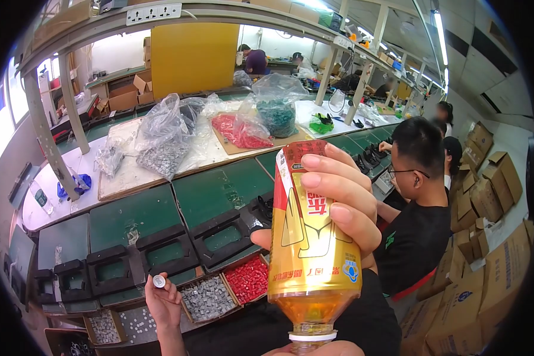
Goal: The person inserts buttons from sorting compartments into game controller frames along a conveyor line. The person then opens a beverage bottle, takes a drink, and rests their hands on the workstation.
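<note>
My right hand [344, 193] is wrapped around a plastic drink bottle [314, 237] with a gold and red label. The bottle is tipped neck-down close to the camera, and amber liquid shows in its shoulder and neck. Its mouth is cut off by the lower edge of the view. Lower left, my left hand [165, 305] pinches a small round bottle cap [159, 280], its pale inside facing up. Just beyond that hand are a box of grey parts [207, 298] and a box of red parts [246, 280].
Black foam frames [166, 246] line the green conveyor [139, 207]. Behind it, plastic bags of grey [163, 157], red [240, 130] and green parts [276, 115] lie on a board. A co-worker in black [418, 213] sits to the right, near stacked cartons [457, 296].
</note>
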`<move>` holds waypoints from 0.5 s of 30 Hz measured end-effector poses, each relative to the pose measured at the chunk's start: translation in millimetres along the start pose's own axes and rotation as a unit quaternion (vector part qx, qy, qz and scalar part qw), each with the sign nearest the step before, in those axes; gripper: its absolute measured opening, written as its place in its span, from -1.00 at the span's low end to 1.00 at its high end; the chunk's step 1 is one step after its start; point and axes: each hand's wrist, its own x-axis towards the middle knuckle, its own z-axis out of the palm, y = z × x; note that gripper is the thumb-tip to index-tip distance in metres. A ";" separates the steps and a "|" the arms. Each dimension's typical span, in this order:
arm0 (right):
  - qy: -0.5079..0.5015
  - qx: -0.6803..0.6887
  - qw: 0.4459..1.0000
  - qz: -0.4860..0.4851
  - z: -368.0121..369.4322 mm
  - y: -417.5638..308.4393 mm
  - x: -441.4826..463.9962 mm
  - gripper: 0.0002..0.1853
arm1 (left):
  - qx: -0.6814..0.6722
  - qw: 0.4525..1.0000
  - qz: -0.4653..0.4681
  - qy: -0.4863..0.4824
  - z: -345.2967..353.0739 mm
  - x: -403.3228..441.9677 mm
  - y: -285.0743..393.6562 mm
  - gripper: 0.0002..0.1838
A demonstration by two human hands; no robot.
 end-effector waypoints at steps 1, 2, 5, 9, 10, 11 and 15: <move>0.000 0.000 1.000 -0.001 -0.2 0.0 0.1 -0.19 | -0.003 1.000 0.000 0.000 -0.5 0.1 -0.2 -0.47; -0.001 0.000 1.000 -0.001 -0.5 -0.1 0.4 -0.19 | -0.003 1.000 -0.001 -0.001 -0.8 0.1 -0.4 -0.47; -0.002 -0.002 1.000 0.000 -0.4 -1.9 0.6 -0.19 | -0.002 1.000 0.000 -0.003 -0.7 -0.5 0.1 -0.47; 0.000 -0.002 1.000 -0.004 0.4 -0.9 0.0 -0.19 | 0.001 1.000 0.000 -0.001 1.7 -1.4 -0.1 -0.47; 0.001 -0.002 1.000 -0.004 0.4 -0.9 0.0 -0.19 | 0.001 1.000 0.000 -0.001 1.3 -1.6 0.3 -0.46; 0.001 -0.002 1.000 -0.004 0.4 -0.9 0.2 -0.19 | 0.002 1.000 0.000 -0.002 1.1 -1.7 0.3 -0.46; -0.001 -0.002 1.000 -0.001 0.4 -2.2 0.6 -0.19 | 0.004 1.000 0.003 -0.007 -1.7 -0.2 -0.5 -0.47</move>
